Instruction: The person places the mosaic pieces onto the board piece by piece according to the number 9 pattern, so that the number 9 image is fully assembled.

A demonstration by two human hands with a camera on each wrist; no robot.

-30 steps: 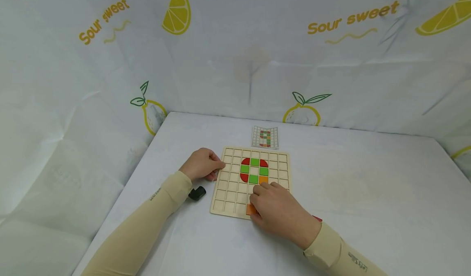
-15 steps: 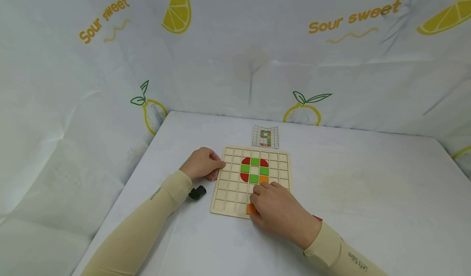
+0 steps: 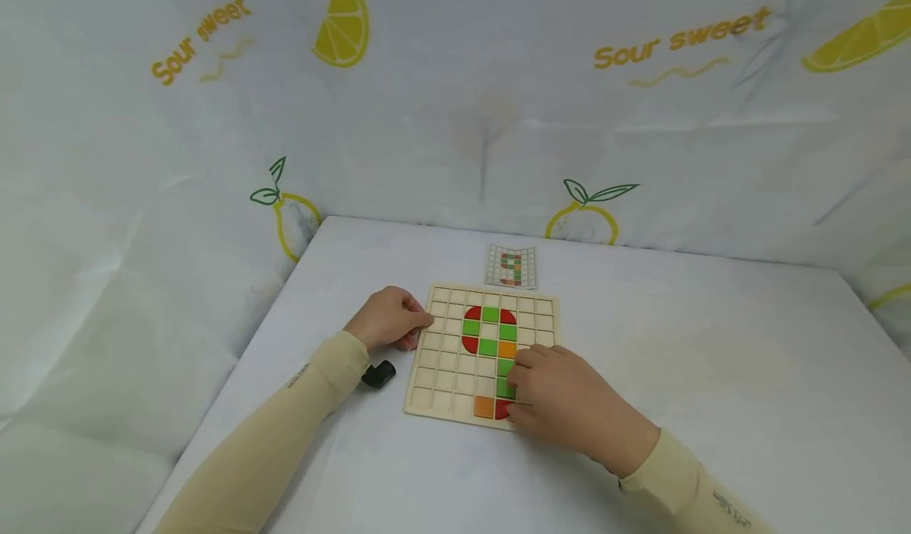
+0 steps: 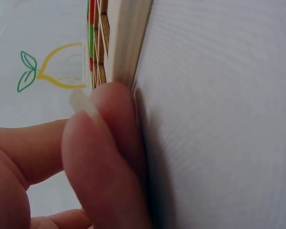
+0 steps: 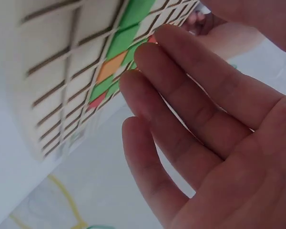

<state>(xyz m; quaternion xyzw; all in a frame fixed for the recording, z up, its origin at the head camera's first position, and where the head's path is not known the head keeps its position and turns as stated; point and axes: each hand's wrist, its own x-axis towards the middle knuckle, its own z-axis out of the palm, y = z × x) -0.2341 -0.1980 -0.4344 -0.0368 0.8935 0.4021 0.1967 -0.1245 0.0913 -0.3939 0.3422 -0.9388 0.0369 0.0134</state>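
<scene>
A wooden grid board lies on the white table, with red, green and orange tiles set in its squares. My left hand holds the board's left edge; in the left wrist view its fingertips touch the side of the board. Over the board's lower right part is my right hand, its thumb beside a red tile in the bottom row. Left of that tile sits an orange tile. In the right wrist view the right fingers are extended, with nothing held. This hand hides some right-side squares.
A small printed card with a coloured grid pattern lies behind the board. Near the left wrist is a black object on the table. A white cloth backdrop with lemon prints rises behind and at the sides.
My right hand has shifted right, uncovering the green tiles and a red tile in the bottom row. A red piece formerly visible by the right wrist is out of sight. My left hand stays put.
</scene>
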